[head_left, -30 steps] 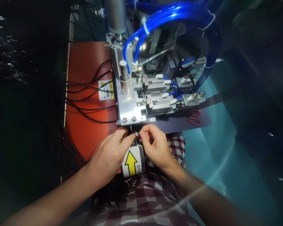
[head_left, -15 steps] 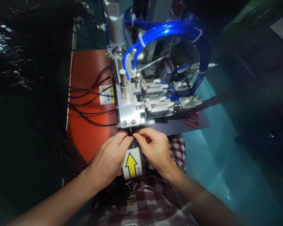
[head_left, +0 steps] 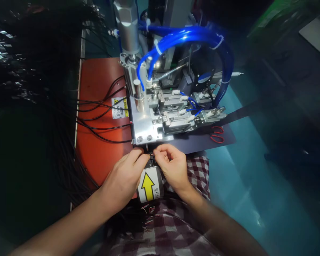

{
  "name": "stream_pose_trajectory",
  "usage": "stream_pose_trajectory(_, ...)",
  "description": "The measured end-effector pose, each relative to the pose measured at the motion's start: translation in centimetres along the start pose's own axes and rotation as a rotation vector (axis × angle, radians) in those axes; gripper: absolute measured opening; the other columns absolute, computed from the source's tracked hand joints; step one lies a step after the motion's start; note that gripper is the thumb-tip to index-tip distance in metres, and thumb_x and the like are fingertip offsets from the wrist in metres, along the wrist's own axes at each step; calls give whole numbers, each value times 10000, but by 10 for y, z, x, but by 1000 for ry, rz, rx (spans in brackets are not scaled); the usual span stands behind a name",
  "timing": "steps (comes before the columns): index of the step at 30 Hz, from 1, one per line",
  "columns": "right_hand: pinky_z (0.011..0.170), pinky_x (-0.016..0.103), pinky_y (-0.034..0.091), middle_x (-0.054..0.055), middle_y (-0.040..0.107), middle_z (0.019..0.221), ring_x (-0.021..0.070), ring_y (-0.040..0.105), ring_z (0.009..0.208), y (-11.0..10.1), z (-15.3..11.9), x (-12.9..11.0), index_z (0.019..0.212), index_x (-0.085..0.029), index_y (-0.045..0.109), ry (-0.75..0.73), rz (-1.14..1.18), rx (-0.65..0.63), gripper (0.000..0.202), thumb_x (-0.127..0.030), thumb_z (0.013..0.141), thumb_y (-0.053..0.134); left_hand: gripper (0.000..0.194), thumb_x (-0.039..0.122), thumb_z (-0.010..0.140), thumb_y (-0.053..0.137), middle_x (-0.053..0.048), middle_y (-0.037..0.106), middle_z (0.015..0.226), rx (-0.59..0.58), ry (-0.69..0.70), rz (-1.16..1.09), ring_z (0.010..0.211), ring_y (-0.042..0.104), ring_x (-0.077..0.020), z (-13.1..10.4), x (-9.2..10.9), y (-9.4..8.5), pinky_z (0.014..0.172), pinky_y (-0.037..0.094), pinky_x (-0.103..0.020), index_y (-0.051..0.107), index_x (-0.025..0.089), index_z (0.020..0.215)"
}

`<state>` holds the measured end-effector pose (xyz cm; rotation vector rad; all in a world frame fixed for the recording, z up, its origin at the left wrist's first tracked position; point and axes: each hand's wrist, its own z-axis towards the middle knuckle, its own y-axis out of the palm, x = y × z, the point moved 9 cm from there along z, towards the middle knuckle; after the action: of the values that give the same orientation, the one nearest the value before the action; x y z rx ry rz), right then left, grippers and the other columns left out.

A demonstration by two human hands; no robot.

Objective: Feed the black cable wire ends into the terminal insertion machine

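Observation:
At the near end of the metal machine (head_left: 142, 126), my left hand (head_left: 124, 174) is closed, thumb and forefinger pinched beside a narrow black track (head_left: 150, 162). What it pinches is too small to make out. Just across the track is my right hand (head_left: 174, 169), also closed, its thumb and forefinger tips together at the track's right side. Anything in that pinch is hidden. Between my wrists sits a block with a white label bearing a yellow arrow (head_left: 148, 186), which points away from me.
Black cables (head_left: 101, 128) run over the orange-red tabletop (head_left: 96, 156) on the left. A dark bundle of cables hangs at the left edge. Thick blue air hoses (head_left: 186, 33) arch above the machine. Red-handled scissors (head_left: 217, 138) lie on the right, and fine wire ends (head_left: 149, 213) lie near my lap.
My right fingertips have moved slightly right, widening the gap to my left fingers and showing more of the track. My left hand stays at the same spot. The view has shifted a little.

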<state>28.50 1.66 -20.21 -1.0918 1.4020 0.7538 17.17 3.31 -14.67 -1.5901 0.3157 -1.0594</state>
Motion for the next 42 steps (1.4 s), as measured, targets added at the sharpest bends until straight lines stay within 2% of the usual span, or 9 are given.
stream_pose_trajectory(6,453,222,308,-52,451,552,91,372,486,-7,-1,4,687,-173,593,26,60,89,90,-227,759,599,255,55,827,407,-92,530,955,-12,-11,2,843,560,-215,0,-1,1,694,502,-326,550,148,1017)
stream_pose_trajectory(12,468,228,364,-38,513,568,97,426,488,4,-5,26,681,-173,575,344,338,33,139,-297,708,631,292,52,810,421,-91,526,976,-34,-32,-14,841,559,-219,1,-2,2,701,509,-340,533,145,1062)
stream_pose_trajectory(18,404,206,278,-74,386,499,69,315,430,8,-7,45,593,-182,493,486,538,58,200,-278,720,615,318,71,825,426,-96,528,1010,-38,-37,4,863,567,-222,0,-2,1,711,514,-341,520,155,1117)
stream_pose_trajectory(23,406,207,261,-66,429,513,72,327,442,-8,-14,45,661,-163,568,443,461,71,169,-304,710,649,317,89,828,432,-91,530,992,-34,-30,-8,825,571,-207,1,-2,0,701,509,-322,522,154,1125)
stream_pose_trajectory(27,428,219,312,-33,512,561,86,394,460,-3,-20,22,707,-156,611,303,259,-59,185,-336,726,647,297,106,846,414,-80,525,934,-29,-36,2,794,570,-206,2,-3,1,673,505,-320,534,151,1113)
stream_pose_trajectory(33,521,241,378,-22,503,588,117,441,533,-15,-14,-19,694,-192,616,-43,-276,15,104,-240,775,571,275,113,880,380,-82,531,939,-18,-26,18,788,577,-190,2,-1,-2,675,506,-301,542,151,1099)
stream_pose_trajectory(35,526,241,374,-29,488,581,114,434,528,-17,-9,-23,680,-196,602,-69,-310,14,99,-218,767,559,277,115,884,382,-79,529,944,-22,-32,18,793,576,-186,2,-1,-2,675,505,-295,540,162,1106)
stream_pose_trajectory(38,468,225,329,-50,455,544,97,391,478,-12,-2,-7,660,-189,570,59,-95,-61,85,-219,739,561,280,115,883,386,-75,524,933,-19,-38,12,788,571,-184,3,-2,-2,669,502,-293,544,169,1109)
stream_pose_trajectory(42,412,204,252,-81,411,450,75,330,414,3,-3,34,609,-170,549,339,247,-144,90,-218,681,575,318,102,864,396,-91,498,966,-44,-57,23,811,553,-198,1,-3,-2,660,504,-307,535,162,1144)
